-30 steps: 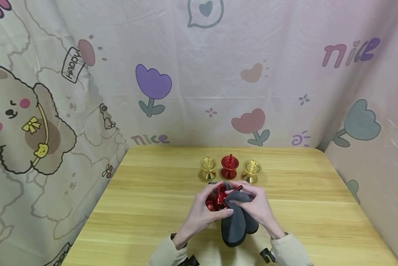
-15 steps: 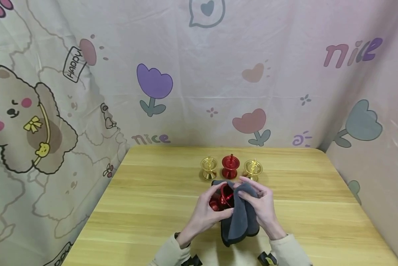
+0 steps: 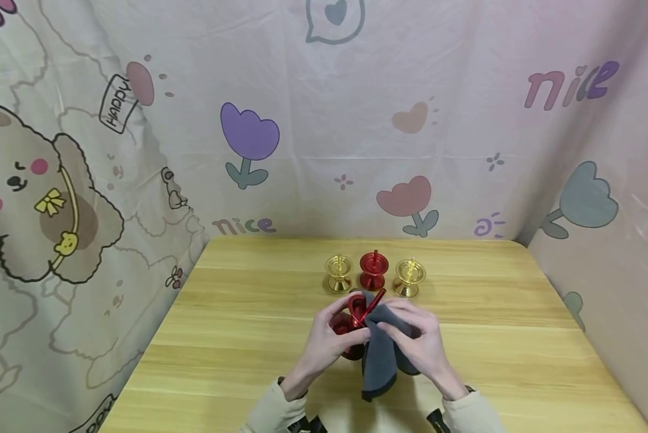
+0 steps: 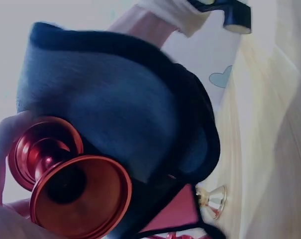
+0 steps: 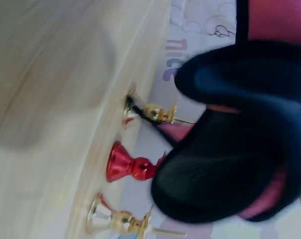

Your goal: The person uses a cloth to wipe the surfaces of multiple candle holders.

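Note:
My left hand (image 3: 326, 341) grips a red metal candle holder (image 3: 343, 328) by its base and dish rim, tilted to the right. Its thin stem sticks out up and right past the cloth. In the left wrist view the candle holder's round dish (image 4: 83, 196) faces the camera. A grey cloth (image 3: 379, 361) with black edging is pinched between the thumb and fingers of my right hand (image 3: 424, 344). The cloth lies against the candle holder near its stem and hangs below both hands. In the right wrist view, folds of the cloth (image 5: 215, 164) hide the held candle holder.
Beyond my hands stand a gold candle holder (image 3: 339, 275), a red one (image 3: 373, 272) and another gold candle holder (image 3: 409, 278) in a row. They stand on the wooden table (image 3: 237, 337). A printed curtain (image 3: 324, 132) hangs behind the table and at both sides.
Half a second ago the cloth covered the stem's end; now the stem shows above the cloth. My right hand has moved slightly down, and the held candle holder has turned.

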